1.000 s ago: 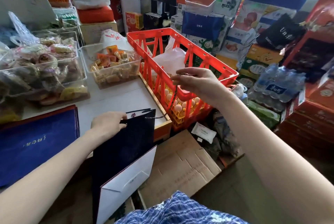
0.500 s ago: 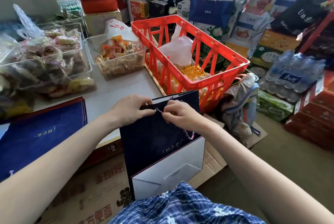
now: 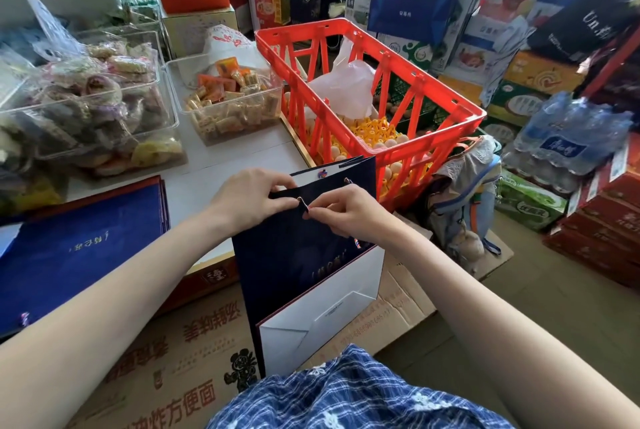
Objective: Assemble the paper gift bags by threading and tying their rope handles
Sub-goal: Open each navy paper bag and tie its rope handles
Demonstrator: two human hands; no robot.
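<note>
Over one gift bag (image 3: 294,255), two hands (image 3: 249,198) (image 3: 349,212) pinch one rope (image 3: 304,204).

Navy paper gift bag (image 3: 294,255) is standing roughly upright on the lap, folded flat, white folded bottom panel facing the camera at the lower end, faint gold lettering showing mid-face. Top edge is sitting just in front of the table edge. Rope handle (image 3: 304,204) is poking thru a hole near the top rim, multicolour end dangling lower right. A knot is sitting at the far rim. Stack of flat blue bags (image 3: 79,252) is lying on the table, left.
</note>
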